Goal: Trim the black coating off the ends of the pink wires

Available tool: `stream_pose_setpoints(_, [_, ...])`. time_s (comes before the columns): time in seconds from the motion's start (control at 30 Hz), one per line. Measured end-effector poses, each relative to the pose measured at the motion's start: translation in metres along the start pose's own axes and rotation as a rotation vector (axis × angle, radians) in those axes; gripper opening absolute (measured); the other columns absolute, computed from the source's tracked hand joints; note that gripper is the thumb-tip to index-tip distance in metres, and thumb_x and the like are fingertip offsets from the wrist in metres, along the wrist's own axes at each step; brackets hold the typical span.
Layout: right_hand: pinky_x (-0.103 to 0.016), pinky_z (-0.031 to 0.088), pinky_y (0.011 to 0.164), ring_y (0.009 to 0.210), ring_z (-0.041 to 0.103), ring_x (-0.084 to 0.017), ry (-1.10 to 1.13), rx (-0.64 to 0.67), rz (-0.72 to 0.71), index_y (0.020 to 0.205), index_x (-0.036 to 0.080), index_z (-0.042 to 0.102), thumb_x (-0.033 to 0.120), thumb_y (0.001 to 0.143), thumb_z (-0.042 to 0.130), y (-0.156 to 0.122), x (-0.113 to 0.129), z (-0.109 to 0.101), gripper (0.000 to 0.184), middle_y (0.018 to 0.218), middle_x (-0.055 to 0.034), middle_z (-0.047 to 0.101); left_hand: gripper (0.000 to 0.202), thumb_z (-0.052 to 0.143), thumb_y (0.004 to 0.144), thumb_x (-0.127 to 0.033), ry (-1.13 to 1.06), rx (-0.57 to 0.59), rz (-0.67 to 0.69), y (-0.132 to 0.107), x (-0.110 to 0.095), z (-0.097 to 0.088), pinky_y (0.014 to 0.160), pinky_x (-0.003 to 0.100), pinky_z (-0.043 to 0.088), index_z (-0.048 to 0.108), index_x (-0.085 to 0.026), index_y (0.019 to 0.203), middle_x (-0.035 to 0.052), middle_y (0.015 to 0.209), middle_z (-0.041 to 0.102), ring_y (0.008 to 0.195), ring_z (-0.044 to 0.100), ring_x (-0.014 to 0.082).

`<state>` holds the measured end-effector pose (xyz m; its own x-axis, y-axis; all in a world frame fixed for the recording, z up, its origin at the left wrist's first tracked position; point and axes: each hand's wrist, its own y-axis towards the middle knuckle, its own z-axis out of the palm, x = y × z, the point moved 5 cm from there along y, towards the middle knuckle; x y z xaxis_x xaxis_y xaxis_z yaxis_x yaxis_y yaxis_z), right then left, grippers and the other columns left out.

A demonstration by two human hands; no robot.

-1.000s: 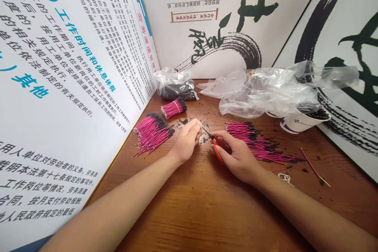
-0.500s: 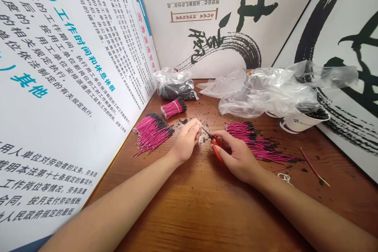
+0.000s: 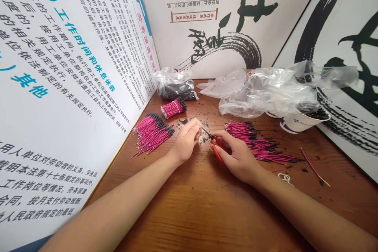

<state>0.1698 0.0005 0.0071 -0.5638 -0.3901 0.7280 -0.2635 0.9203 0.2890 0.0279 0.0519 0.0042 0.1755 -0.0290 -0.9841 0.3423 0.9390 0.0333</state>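
Observation:
My left hand [image 3: 186, 138] is closed in a pinch near the middle of the table, its fingertips round something small that I cannot make out. In my right hand [image 3: 236, 155] is a pair of slim-nosed pliers [image 3: 217, 149] with orange-red handles and dark jaws. The tips of the jaws reach the left fingertips. To the left lies a loose pile of pink wires with black ends [image 3: 152, 132]. Another pile of such wires [image 3: 254, 141] spreads beyond my right hand, partly hidden by it.
A banded bundle of pink wires [image 3: 173, 108] lies behind the left pile. Farther back are a bag of black pieces [image 3: 177, 86], clear plastic bags [image 3: 265, 90] and a paper cup [image 3: 298, 123]. Black scraps dot the table. Single wire [image 3: 314, 166] and white bands [image 3: 285, 179] lie right.
Almost nothing differs. The pliers and both hands stay in place, with only a very slight shift at the jaws.

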Motion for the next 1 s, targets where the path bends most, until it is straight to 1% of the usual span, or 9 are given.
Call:
stream_pose_setpoints(0.17, [-0.026, 0.042, 0.065, 0.069, 0.058, -0.015, -0.009, 0.002, 0.006, 0.113, 0.021, 0.058, 0.027, 0.095, 0.050, -0.0003, -0.0008, 0.0000, 0.021, 0.079, 0.0010, 0.064, 0.027, 0.052, 0.085, -0.040, -0.002, 0.001, -0.006, -0.0005, 0.0002, -0.0002, 0.043, 0.017, 0.021, 0.041, -0.018, 0.074, -0.0063, 0.061, 0.038, 0.047, 0.029, 0.0050])
stream_pose_setpoints(0.37, [-0.027, 0.044, 0.069, 0.075, 0.061, -0.017, -0.028, 0.011, 0.014, 0.117, 0.021, 0.058, 0.027, 0.095, 0.049, -0.0007, -0.0004, -0.0004, 0.025, 0.090, -0.0023, 0.068, 0.027, 0.054, 0.086, -0.040, -0.002, -0.007, -0.008, -0.0007, 0.0007, -0.0010, 0.044, 0.017, 0.021, 0.042, -0.018, 0.075, -0.0062, 0.061, 0.039, 0.047, 0.030, 0.0048])
stream_pose_setpoints(0.67, [-0.026, 0.043, 0.064, 0.071, 0.060, -0.016, 0.001, 0.003, 0.018, 0.113, 0.021, 0.057, 0.028, 0.095, 0.049, 0.0004, 0.0001, -0.0007, 0.021, 0.081, -0.0001, 0.065, 0.025, 0.052, 0.084, -0.039, 0.005, -0.002, -0.002, 0.0001, 0.0013, -0.0007, 0.043, 0.018, 0.021, 0.042, -0.018, 0.074, -0.0065, 0.060, 0.038, 0.046, 0.029, 0.0049])
stream_pose_setpoints(1.0, [-0.027, 0.043, 0.066, 0.072, 0.060, -0.016, 0.002, 0.014, 0.023, 0.115, 0.021, 0.057, 0.027, 0.095, 0.050, -0.0001, -0.0008, 0.0000, 0.023, 0.083, -0.0002, 0.065, 0.024, 0.052, 0.084, -0.039, 0.006, -0.006, 0.001, 0.0001, 0.0010, -0.0008, 0.044, 0.018, 0.021, 0.043, -0.018, 0.076, -0.0067, 0.060, 0.038, 0.046, 0.029, 0.0049])
